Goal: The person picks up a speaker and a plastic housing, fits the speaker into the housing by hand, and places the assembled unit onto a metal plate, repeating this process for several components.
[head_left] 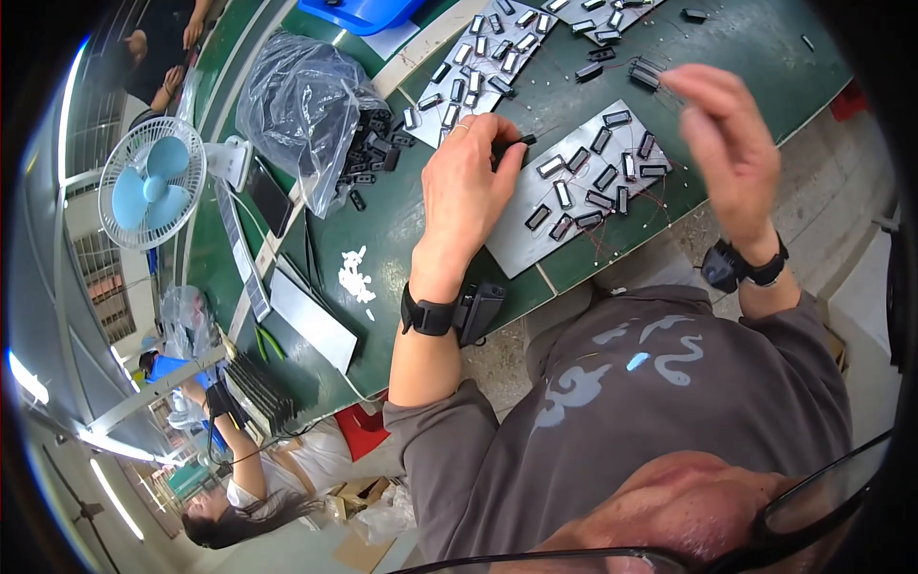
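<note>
My left hand (463,182) is closed, thumb and forefinger on a small black rectangular part (522,142) beside the near metal plate. My right hand (732,143) is raised over the right side of the bench, slightly blurred, thumb and fingers apart; nothing shows in it. Close to its fingertips lies a cluster of black parts (645,74) with thin wires. The near metal plate (512,230) carries several black-framed rectangular pieces with pale faces and fine red and dark wires. A farther metal plate (497,43) holds more of the same pieces.
On the green bench (392,258), a clear plastic bag (296,96) spills loose black parts (373,153). Small white bits (355,277), a phone (269,198), green-handled pliers (269,342) and a fan (153,187) stand leftward. A co-worker (253,478) sits at the lower left.
</note>
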Demonstrator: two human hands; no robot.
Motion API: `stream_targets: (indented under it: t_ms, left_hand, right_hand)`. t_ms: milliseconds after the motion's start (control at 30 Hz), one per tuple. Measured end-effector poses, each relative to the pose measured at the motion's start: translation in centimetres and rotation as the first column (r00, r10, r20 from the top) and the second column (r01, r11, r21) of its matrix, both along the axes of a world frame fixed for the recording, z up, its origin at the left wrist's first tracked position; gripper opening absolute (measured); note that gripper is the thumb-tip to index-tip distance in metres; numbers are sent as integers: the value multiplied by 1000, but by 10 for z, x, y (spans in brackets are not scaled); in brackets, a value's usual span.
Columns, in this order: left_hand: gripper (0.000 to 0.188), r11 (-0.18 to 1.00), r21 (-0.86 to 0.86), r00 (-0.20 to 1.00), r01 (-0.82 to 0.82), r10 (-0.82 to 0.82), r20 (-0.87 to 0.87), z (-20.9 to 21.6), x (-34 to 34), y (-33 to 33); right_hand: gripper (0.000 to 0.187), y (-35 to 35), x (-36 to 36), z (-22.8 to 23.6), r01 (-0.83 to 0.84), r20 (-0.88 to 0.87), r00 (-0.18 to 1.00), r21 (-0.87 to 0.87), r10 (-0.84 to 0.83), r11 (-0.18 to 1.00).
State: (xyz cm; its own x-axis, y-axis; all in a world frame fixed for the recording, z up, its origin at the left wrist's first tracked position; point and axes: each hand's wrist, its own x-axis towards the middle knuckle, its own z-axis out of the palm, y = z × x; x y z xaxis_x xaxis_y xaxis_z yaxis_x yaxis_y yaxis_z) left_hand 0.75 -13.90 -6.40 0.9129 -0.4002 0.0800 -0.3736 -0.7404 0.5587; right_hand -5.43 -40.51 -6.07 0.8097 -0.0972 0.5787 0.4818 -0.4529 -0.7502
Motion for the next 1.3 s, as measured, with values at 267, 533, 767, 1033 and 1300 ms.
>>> stream_targets:
  t_ms: [267, 533, 767, 1033, 1300]
  left_hand:
    - [17, 986, -44, 892, 163, -128, 433, 4, -3, -4]
    - [26, 949, 40, 569, 314, -221, 792, 17, -11, -3]
    - [28, 926, -40, 589, 376, -205, 781, 21, -16, -7]
    - [20, 801, -599, 965, 8, -163, -206, 25, -28, -16]
    - [19, 702, -673, 755, -233, -306, -580, 28, -26, -16]
  right_hand:
    - [31, 46, 13, 7, -243, -165, 957, 1, 240, 970]
    - [18, 40, 19, 10, -254, -182, 955, -105, 232, 961]
    - [13, 40, 12, 17, -326, -403, 814, 277, 418, 904]
    - [12, 41, 8, 12, -304, -387, 849, 201, 360, 931]
    - [9, 43, 11, 5, -292, -244, 931, -50, 272, 955]
